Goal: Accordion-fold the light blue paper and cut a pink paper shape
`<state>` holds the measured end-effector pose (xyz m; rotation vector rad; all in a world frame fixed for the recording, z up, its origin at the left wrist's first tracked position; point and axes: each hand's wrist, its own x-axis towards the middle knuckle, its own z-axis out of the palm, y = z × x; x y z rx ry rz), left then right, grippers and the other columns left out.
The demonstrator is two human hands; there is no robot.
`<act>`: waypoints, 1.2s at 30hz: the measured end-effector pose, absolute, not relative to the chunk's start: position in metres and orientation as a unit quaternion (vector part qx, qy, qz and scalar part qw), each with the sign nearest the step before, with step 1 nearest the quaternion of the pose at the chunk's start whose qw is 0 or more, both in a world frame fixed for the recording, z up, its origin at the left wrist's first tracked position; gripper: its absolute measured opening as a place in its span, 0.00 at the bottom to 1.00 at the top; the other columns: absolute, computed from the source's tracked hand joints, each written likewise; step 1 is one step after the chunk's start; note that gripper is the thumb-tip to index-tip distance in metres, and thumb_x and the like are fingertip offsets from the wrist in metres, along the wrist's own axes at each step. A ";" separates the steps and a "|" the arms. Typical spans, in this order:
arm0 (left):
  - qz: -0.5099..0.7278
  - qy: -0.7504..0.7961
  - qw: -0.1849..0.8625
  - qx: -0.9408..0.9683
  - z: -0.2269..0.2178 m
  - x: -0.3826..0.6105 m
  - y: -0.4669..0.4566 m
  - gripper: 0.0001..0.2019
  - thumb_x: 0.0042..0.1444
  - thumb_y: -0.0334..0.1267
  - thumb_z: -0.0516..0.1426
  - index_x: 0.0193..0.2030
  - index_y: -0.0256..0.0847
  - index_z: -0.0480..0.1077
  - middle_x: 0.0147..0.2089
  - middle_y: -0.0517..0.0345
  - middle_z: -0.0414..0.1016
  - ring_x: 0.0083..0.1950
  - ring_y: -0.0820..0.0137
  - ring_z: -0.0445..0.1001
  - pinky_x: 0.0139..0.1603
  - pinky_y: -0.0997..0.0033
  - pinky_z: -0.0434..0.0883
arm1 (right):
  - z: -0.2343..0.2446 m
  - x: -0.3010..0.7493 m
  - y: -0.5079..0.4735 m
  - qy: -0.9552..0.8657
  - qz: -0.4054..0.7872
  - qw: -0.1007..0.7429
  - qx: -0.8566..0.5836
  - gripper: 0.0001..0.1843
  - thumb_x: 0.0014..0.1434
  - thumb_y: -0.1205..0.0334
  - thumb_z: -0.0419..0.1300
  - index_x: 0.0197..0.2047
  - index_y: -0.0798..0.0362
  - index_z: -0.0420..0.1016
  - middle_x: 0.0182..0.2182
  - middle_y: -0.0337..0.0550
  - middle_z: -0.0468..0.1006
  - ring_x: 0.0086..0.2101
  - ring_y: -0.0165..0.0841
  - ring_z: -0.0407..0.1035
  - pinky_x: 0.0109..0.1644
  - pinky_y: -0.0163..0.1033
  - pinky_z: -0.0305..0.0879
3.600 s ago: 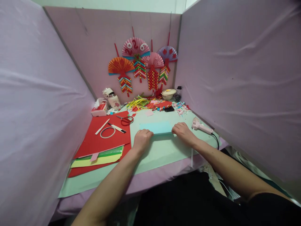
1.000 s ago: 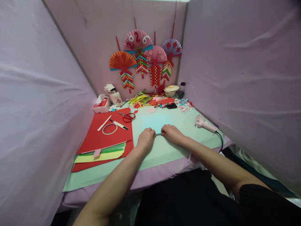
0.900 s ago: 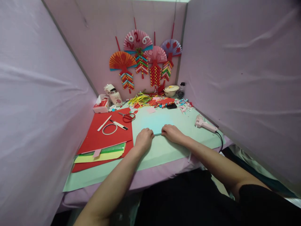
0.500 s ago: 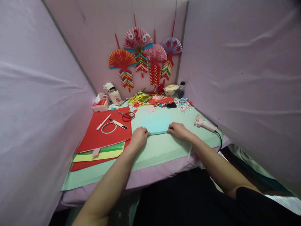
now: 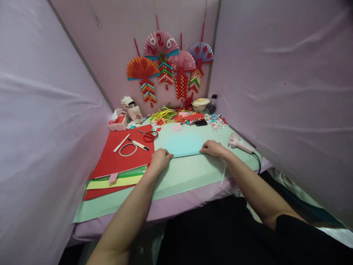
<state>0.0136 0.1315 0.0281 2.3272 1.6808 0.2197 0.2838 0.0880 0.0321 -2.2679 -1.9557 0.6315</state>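
Back from the front edge of the worktop, the paper has its near corners pinched by my left grip and right grip, probably holding it straight; the glue gun lies aside, near the right edge.

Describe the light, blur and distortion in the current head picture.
Head view: light dim and soft, no harsh glare; head view: blue paper pale, its far edge fading into the green mat; head view: purple side walls look stretched toward the frame edges; head view: black clothing shows almost no detail.
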 end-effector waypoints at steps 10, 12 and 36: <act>0.050 0.595 0.147 0.789 0.031 0.011 0.137 0.14 0.57 0.48 0.58 0.34 0.38 0.77 0.37 0.48 0.79 0.41 0.60 0.76 0.37 0.69 0.65 | 0.041 0.284 0.096 -0.616 0.223 -0.004 -0.755 0.16 0.57 0.48 0.61 0.39 0.52 0.80 0.39 0.45 0.81 0.41 0.39 0.72 0.49 0.43 0.59; 0.046 0.598 0.144 0.787 0.030 0.011 0.138 0.14 0.57 0.48 0.59 0.34 0.38 0.77 0.36 0.48 0.79 0.41 0.60 0.76 0.37 0.70 0.66 | 0.043 0.284 0.097 -0.617 0.225 -0.010 -0.754 0.17 0.56 0.48 0.62 0.39 0.52 0.80 0.39 0.45 0.81 0.40 0.38 0.72 0.48 0.41 0.60; 0.053 0.590 0.152 0.791 0.028 0.006 0.140 0.13 0.58 0.46 0.57 0.35 0.39 0.75 0.38 0.49 0.79 0.40 0.61 0.75 0.34 0.70 0.64 | 0.031 0.302 0.102 -0.659 0.246 0.035 -0.710 0.22 0.54 0.43 0.60 0.33 0.56 0.80 0.31 0.47 0.79 0.31 0.34 0.69 0.32 0.35 0.58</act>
